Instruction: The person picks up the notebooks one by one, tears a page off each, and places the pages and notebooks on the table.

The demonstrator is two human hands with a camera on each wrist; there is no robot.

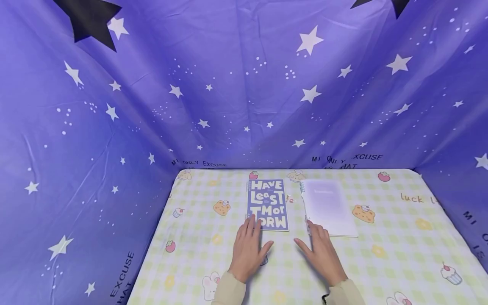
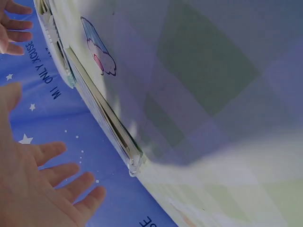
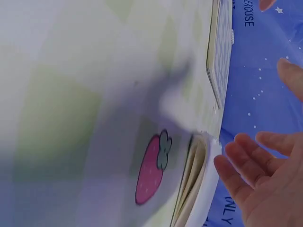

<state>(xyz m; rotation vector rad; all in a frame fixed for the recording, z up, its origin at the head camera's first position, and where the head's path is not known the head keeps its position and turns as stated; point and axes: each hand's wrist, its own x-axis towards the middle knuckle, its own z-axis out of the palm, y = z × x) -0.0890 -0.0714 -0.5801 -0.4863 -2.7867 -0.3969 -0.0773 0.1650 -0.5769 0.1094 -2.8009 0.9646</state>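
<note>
A blue notebook with big white lettering lies on the table, left of a pale lavender spiral notebook. My left hand is over the blue notebook's lower left corner, fingers extended and thumb spread. In the left wrist view, a gap shows between that hand and the page edges of the blue notebook. At the lavender notebook's lower left corner is my right hand, fingers extended. The right wrist view shows this hand beside the lavender notebook; whether it touches the cover I cannot tell.
A checked tablecloth printed with bears, strawberries and cupcakes covers the table. Purple star-patterned curtains enclose the back and both sides, close to the table's edges.
</note>
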